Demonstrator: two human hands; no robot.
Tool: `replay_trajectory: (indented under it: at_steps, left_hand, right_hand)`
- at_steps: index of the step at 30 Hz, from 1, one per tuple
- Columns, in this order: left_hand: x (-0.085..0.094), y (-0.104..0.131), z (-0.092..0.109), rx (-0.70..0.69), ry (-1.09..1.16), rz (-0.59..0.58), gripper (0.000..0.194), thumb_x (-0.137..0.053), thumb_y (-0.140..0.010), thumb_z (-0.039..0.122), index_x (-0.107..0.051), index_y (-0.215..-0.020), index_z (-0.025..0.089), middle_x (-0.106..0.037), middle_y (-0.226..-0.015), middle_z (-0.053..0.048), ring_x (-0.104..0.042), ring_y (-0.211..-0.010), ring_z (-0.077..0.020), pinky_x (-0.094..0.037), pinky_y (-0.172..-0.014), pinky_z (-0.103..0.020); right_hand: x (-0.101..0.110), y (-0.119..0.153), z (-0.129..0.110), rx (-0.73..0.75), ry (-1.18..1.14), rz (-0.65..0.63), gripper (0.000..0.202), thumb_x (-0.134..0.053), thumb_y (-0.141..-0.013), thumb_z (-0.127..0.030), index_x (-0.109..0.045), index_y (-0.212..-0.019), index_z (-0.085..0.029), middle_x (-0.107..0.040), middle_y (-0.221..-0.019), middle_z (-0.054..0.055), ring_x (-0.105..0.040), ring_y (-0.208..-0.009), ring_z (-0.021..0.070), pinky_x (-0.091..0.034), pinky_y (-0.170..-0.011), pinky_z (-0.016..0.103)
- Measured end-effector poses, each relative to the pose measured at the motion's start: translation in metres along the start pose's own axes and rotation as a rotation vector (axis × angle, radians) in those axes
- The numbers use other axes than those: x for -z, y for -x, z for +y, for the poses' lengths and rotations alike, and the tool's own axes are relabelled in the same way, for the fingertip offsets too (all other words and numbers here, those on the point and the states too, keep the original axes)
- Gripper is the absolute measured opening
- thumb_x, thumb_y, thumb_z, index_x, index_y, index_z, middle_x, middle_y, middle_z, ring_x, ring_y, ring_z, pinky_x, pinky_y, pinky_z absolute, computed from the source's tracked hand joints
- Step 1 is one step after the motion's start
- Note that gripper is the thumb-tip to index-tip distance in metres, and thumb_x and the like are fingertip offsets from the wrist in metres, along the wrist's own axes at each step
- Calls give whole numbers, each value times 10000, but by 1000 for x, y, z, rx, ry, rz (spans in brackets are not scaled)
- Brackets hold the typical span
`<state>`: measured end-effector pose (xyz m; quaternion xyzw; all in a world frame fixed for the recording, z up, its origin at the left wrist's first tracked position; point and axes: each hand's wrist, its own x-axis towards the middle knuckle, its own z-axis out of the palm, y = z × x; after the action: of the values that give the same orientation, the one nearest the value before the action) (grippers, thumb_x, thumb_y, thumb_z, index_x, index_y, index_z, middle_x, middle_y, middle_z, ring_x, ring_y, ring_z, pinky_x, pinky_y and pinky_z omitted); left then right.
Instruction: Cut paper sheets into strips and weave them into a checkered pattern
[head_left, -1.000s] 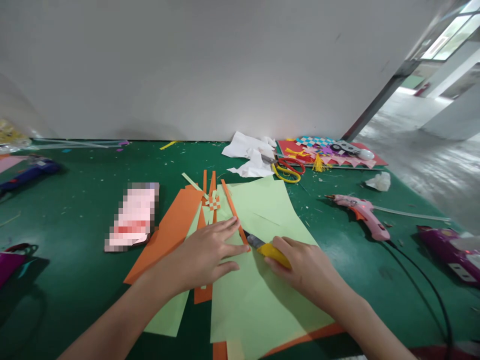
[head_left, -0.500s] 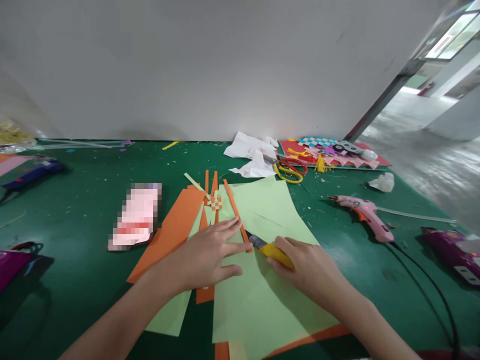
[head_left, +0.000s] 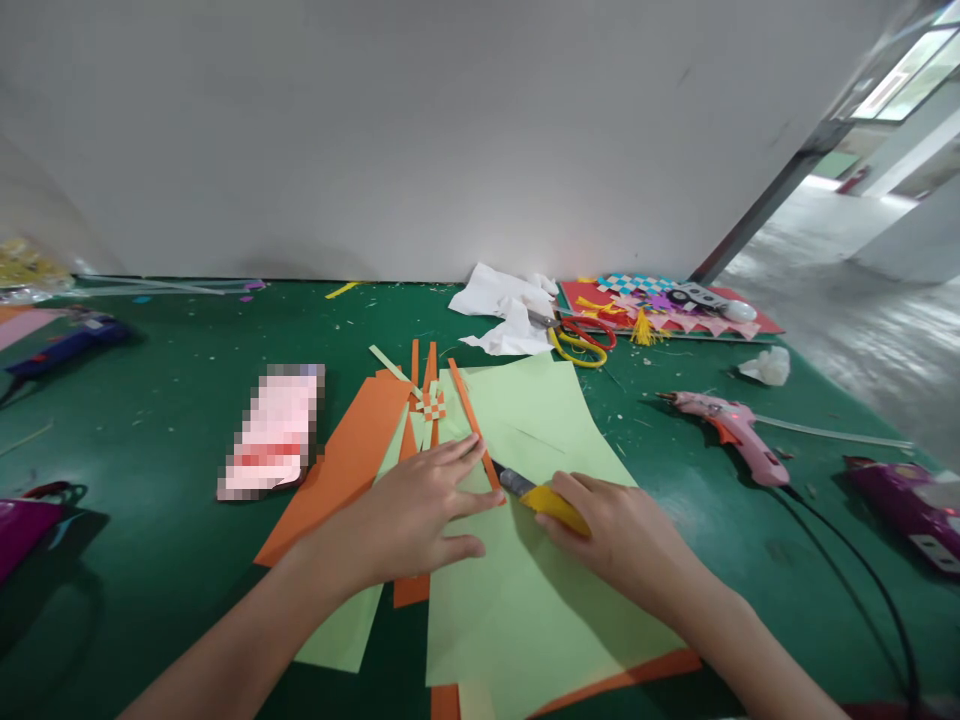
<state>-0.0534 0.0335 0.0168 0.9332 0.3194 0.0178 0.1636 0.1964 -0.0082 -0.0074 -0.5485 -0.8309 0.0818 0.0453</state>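
Observation:
My left hand [head_left: 427, 500] lies with fingers spread over a narrow orange paper strip [head_left: 466, 400], its fingertips touching the strip. Beneath the strip is a large light green paper sheet [head_left: 555, 600]. My right hand [head_left: 607, 520] is closed round a yellow utility knife [head_left: 555, 508], whose blade end meets the strip's right edge near my left fingertips. Just beyond my left hand sits a small orange and green woven paper piece [head_left: 431, 405] with strips sticking out. Orange paper [head_left: 341, 455] lies left of it, partly hidden by my left forearm.
A phone [head_left: 274, 430], blurred out, rests at left. Scissors [head_left: 581, 340] and crumpled white paper [head_left: 506, 310] are at the back. To the right lie a pink glue gun [head_left: 731, 430] with its cord and a purple device [head_left: 904, 505]. A blue glue gun [head_left: 67, 350] is far left.

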Motion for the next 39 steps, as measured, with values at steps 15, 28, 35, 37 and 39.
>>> replay_trajectory:
  at_steps: [15, 28, 35, 37, 39]
  left_hand:
    - [0, 0, 0, -14, 19, 21, 479, -637, -828, 475, -572, -1280, 330, -313, -1514, -91, -291, -1382, -350, -354, -1062, -510]
    - [0, 0, -2, -12, 25, -1, 449, -633, -837, 459, -573, -1271, 361, -300, -1524, -72, -287, -1386, -337, -352, -1065, -509]
    - [3, 1, 3, -62, 88, 28, 400, -635, -844, 438, -608, -1231, 345, -383, -1483, -47, -320, -1382, -289, -337, -1091, -478]
    - [1, 0, 5, -66, 76, 28, 445, -624, -856, 425, -560, -1287, 333, -430, -1455, -51, -356, -1365, -283, -355, -1081, -474]
    - [-3, -2, 6, -49, 60, 41, 455, -591, -889, 382, -514, -1331, 310, -484, -1419, -51, -408, -1335, -270, -390, -1059, -456]
  right_hand:
    - [0, -2, 0, -6, 6, 24, 189, -485, -910, -395, -502, -851, -217, -633, -715, -14, -589, -579, 148, -228, -506, 269]
    - [2, -7, -5, -36, 10, -17, 168, -495, -906, -374, -518, -861, -214, -652, -741, -5, -609, -604, 166, -221, -507, 279]
    - [-7, 15, -8, -17, 12, 111, 143, -517, -870, -349, -506, -814, -218, -625, -671, -21, -610, -555, 157, -227, -488, 270]
    - [-9, 21, -10, -12, 11, 117, 148, -519, -872, -347, -492, -799, -221, -615, -659, -23, -609, -547, 159, -223, -482, 269]
    - [-10, 25, -12, -20, 2, 108, 145, -519, -879, -341, -479, -800, -226, -612, -665, -27, -609, -550, 163, -220, -481, 270]
